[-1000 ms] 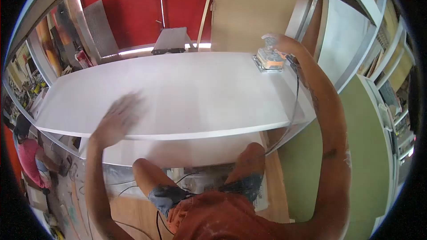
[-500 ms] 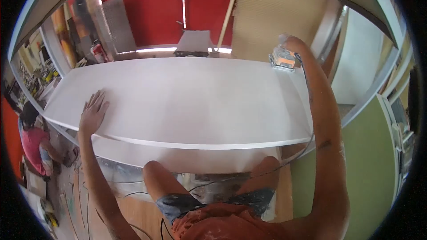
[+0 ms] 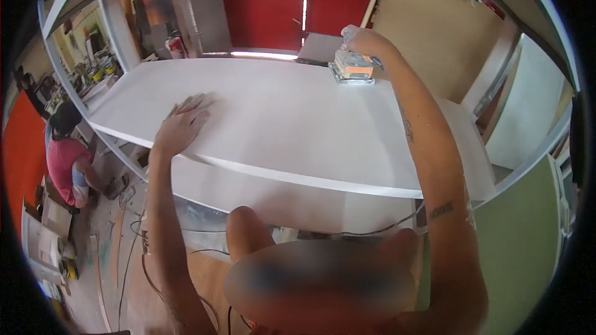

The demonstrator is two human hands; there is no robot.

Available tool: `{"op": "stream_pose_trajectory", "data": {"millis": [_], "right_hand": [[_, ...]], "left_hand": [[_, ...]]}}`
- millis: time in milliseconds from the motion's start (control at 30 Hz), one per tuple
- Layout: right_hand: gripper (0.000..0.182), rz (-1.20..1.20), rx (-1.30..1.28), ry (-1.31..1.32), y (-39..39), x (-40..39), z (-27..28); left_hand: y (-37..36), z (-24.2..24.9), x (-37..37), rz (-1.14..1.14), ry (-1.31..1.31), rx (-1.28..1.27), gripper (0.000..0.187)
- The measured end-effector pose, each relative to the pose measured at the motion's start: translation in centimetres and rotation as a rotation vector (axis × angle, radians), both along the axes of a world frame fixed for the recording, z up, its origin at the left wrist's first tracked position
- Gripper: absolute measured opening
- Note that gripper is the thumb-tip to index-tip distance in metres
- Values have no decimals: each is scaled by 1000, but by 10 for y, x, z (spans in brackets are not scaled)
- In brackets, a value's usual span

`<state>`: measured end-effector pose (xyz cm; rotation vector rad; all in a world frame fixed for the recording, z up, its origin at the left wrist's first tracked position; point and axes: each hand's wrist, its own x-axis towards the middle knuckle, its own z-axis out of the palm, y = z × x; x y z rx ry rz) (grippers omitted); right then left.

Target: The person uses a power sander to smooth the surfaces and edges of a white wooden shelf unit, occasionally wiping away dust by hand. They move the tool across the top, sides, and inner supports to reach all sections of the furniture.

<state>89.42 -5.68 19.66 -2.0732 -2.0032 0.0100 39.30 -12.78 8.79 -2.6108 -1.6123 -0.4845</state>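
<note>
A long white panel (image 3: 279, 118) lies flat before me. At its far edge, near the right end, my right hand (image 3: 367, 42) is closed over the top of a dusty electric sander (image 3: 354, 67) with an orange band. The sander's base rests on the panel surface. My left hand (image 3: 182, 125) lies palm down on the panel's left part, fingers stretched out and slightly blurred, holding nothing. Beneath the top panel is a second white panel (image 3: 465, 149), showing along the front and at the right.
A person in a pink top (image 3: 67, 158) crouches on the floor at left. A cable (image 3: 385, 228) runs below the panel's front edge. A green board (image 3: 509, 242) stands at right, a corrugated sheet (image 3: 437, 31) behind. A fire extinguisher (image 3: 176, 45) stands beyond the panel's far left.
My view has turned, and the scene sits differently in it. My left hand has moved a little inward over the panel. At right, more of the lower panel shows. My right hand still holds the sander.
</note>
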Motion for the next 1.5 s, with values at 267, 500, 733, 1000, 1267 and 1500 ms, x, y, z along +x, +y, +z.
{"op": "stream_pose_trajectory", "data": {"millis": [267, 500, 733, 1000, 1267, 1500], "right_hand": [[57, 258, -67, 2, 6, -115, 13], [68, 396, -139, 53, -28, -158, 10], [71, 433, -158, 99, -151, -123, 14], [60, 175, -130, -42, -269, -47, 32], [59, 274, -32, -91, -217, -100, 16], [63, 381, -2, -139, -153, -207, 16]], "left_hand": [[-2, 2, -4, -72, -91, 9, 44], [22, -25, -14, 65, -5, 116, 53], [6, -6, -9, 56, 75, -37, 56], [-12, 6, 12, 16, 109, -80, 51], [-8, 1, 4, -124, -6, -54, 49], [-2, -10, 0, -64, -270, 30, 56]]}}
